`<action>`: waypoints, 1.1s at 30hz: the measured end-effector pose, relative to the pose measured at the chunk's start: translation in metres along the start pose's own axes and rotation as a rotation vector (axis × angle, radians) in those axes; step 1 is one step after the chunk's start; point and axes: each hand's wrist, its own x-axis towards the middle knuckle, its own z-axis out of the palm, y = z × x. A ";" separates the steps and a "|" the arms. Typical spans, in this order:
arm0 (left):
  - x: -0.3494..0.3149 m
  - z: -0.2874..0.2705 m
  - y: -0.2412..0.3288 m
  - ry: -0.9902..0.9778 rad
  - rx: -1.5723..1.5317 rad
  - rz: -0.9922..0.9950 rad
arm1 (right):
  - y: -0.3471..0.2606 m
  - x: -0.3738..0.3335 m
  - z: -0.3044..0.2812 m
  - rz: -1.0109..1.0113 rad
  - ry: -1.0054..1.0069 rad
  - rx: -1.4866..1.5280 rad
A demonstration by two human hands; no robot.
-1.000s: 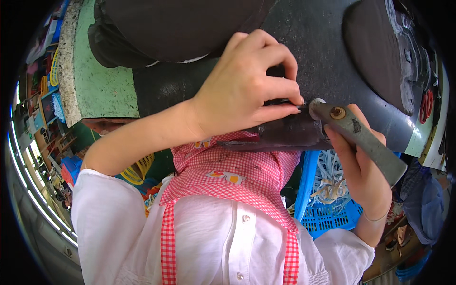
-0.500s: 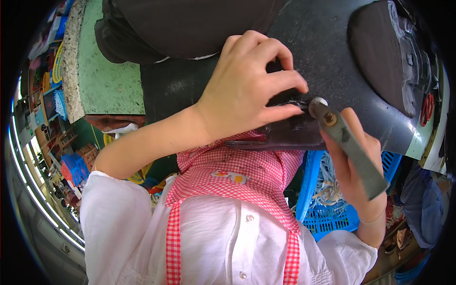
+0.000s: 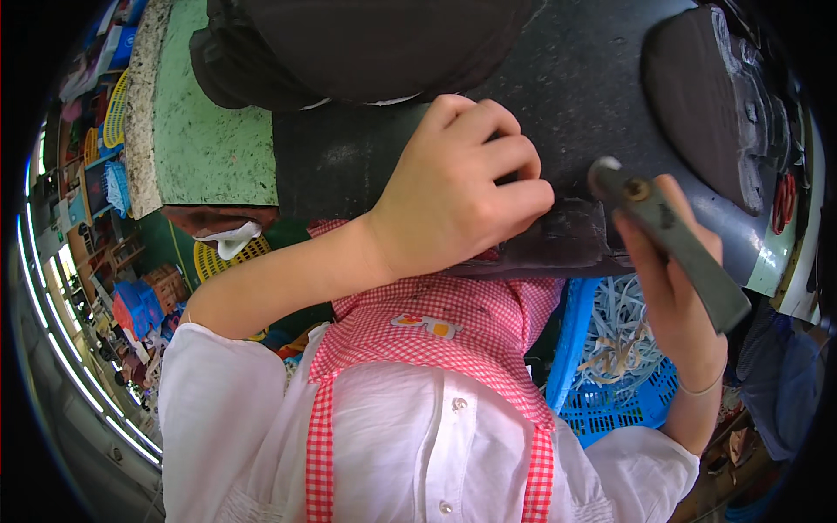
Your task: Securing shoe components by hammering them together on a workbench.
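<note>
My right hand (image 3: 667, 261) grips a hammer (image 3: 689, 240) by its handle, which is mostly hidden. The hammer's round pale face hangs just above the black work surface (image 3: 593, 96). Left of it, my left hand (image 3: 475, 183) is closed, fingers curled down at the edge of a dark flat piece (image 3: 571, 231); the fingertips are hidden. That piece, leather-like with a folded edge, lies along the near edge of the table against my red checked apron (image 3: 418, 314).
A stack of dark rounded pieces (image 3: 375, 44) lies at the far side, and further dark pieces (image 3: 697, 96) lie at the right beside red-handled scissors (image 3: 783, 205). Below the table edge stands a blue basket (image 3: 567, 349) of pale strips (image 3: 615, 322). Green tabletop (image 3: 214, 113) shows at left.
My right hand has moved the hammer a little right and away from my left hand. The left hand has come nearer to me, its spread thumb and fingers now curled together.
</note>
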 end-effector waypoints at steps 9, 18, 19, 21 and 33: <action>-0.010 -0.001 0.000 0.052 -0.073 -0.058 | 0.003 0.001 0.000 0.010 -0.125 -0.035; 0.031 -0.004 -0.026 -0.151 -0.212 0.053 | 0.007 -0.009 -0.007 0.179 0.106 0.169; 0.050 -0.001 -0.031 -0.174 -0.188 0.176 | 0.003 -0.021 -0.012 0.214 0.159 0.146; 0.081 0.012 -0.038 -0.197 -0.177 0.390 | 0.002 -0.030 -0.014 0.199 0.172 0.135; 0.080 0.017 -0.048 -0.154 -0.173 0.544 | 0.006 -0.026 -0.014 0.205 0.151 0.095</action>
